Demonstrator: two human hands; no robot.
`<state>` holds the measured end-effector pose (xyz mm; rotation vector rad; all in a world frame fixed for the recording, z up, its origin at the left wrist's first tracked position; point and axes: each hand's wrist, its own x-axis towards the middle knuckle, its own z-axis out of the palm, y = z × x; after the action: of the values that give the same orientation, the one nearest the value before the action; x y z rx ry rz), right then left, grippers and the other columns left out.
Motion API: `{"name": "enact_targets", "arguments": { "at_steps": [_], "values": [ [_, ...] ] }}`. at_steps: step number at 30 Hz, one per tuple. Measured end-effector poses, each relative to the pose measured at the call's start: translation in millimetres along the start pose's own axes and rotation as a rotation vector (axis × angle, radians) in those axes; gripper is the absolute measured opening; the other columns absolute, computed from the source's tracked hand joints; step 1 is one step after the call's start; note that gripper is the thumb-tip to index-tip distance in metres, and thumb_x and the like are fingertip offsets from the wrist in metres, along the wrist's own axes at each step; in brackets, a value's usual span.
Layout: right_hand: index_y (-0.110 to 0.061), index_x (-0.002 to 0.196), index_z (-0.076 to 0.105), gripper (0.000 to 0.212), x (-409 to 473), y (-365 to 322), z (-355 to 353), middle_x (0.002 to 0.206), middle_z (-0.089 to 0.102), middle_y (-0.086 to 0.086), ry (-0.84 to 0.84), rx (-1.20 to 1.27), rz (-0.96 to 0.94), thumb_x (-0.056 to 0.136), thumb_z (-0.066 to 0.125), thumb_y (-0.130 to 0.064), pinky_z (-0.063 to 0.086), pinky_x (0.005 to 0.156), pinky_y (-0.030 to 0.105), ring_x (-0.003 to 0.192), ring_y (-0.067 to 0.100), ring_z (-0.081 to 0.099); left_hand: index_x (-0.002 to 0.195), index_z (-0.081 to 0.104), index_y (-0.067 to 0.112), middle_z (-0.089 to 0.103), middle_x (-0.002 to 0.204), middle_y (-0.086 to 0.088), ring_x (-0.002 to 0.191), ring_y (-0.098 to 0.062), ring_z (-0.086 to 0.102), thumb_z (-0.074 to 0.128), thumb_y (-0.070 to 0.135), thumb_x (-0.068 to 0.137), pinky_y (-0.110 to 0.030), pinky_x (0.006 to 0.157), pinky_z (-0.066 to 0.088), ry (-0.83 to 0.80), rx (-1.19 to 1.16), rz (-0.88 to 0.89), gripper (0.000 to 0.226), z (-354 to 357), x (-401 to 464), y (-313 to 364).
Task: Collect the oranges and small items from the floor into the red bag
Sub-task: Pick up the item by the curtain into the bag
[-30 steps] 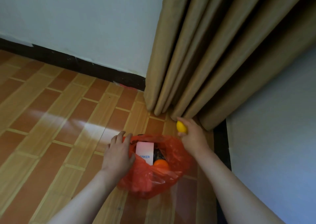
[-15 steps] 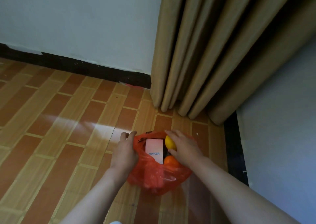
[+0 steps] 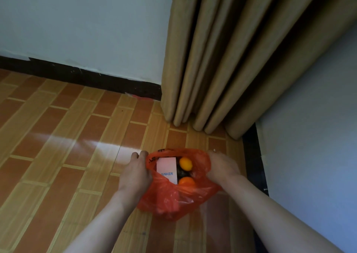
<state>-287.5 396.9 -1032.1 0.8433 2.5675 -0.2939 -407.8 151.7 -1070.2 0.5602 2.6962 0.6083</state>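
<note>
The red plastic bag (image 3: 173,198) sits open on the tiled floor. Inside lie a yellow-orange fruit (image 3: 185,163), a deeper orange one (image 3: 186,181), a white box printed ANKER (image 3: 167,169) and a dark item (image 3: 181,172) between the fruits. My left hand (image 3: 135,173) grips the bag's left rim. My right hand (image 3: 222,165) holds the right rim, its fingers partly hidden behind the plastic.
Tan curtains (image 3: 231,59) hang to the floor just beyond the bag. A pale wall (image 3: 309,136) with a black skirting (image 3: 253,156) runs close on the right. Brown tiled floor (image 3: 58,146) stretches to the left.
My right hand carried the yellow fruit from near the curtain into the bag, let it go, and moved to the bag's right rim. The left hand stayed on the left rim.
</note>
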Motion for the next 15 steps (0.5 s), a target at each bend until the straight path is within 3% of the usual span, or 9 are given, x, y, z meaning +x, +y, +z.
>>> {"name": "enact_targets", "arguments": {
  "at_steps": [2,3,6,9,15],
  "values": [
    [-0.029,0.109,0.067,0.021,-3.3,3.5,-1.4,0.108,0.070,0.002,0.047,-0.004,-0.024,0.089,0.064,-0.023,0.057,0.080,0.036,0.101,0.027,0.070,0.133,0.053,0.021,0.056,0.117,-0.004,0.086,-0.034,0.066,0.057,0.011,0.090,-0.040,0.062,0.050,0.017,-0.047,0.034,0.044,-1.1,-1.6,5.4],
    [-0.028,0.102,0.070,0.017,-4.2,4.5,-2.5,0.102,0.071,0.002,0.064,-0.003,-0.033,0.090,0.062,-0.019,0.058,0.078,0.036,0.097,0.027,0.071,0.134,0.053,0.022,0.058,0.120,-0.004,0.090,-0.033,0.067,0.057,0.010,0.090,-0.039,0.064,0.050,0.028,-0.067,0.057,0.045,-1.6,-2.2,7.6],
    [-0.026,0.099,0.073,0.018,-5.0,4.7,-8.2,0.097,0.071,-0.001,0.142,0.048,-0.058,0.088,0.061,-0.017,0.059,0.077,0.037,0.093,0.023,0.070,0.133,0.055,0.020,0.063,0.125,-0.001,0.101,-0.029,0.068,0.061,0.008,0.091,-0.034,0.072,0.049,0.081,-0.131,0.118,0.044,-4.9,-3.5,14.4],
    [-0.027,0.106,0.074,0.018,-8.3,2.4,-19.0,0.102,0.071,-0.007,0.301,0.200,-0.102,0.091,0.064,-0.024,0.058,0.079,0.037,0.094,0.017,0.068,0.121,0.059,0.022,0.066,0.110,0.004,0.094,-0.023,0.067,0.065,0.010,0.092,-0.029,0.071,0.043,0.138,-0.219,0.143,0.032,-12.1,-1.7,21.3],
    [-0.029,0.104,0.075,0.024,-22.7,-11.4,-50.4,0.093,0.073,-0.014,0.465,0.507,-0.175,0.087,0.060,-0.035,0.060,0.080,0.041,0.088,0.009,0.069,0.102,0.072,0.017,0.060,0.093,0.008,0.077,-0.020,0.063,0.071,0.012,0.090,-0.035,0.062,0.053,0.278,-0.242,0.290,0.014,-36.9,5.1,35.3]
  ]
}}
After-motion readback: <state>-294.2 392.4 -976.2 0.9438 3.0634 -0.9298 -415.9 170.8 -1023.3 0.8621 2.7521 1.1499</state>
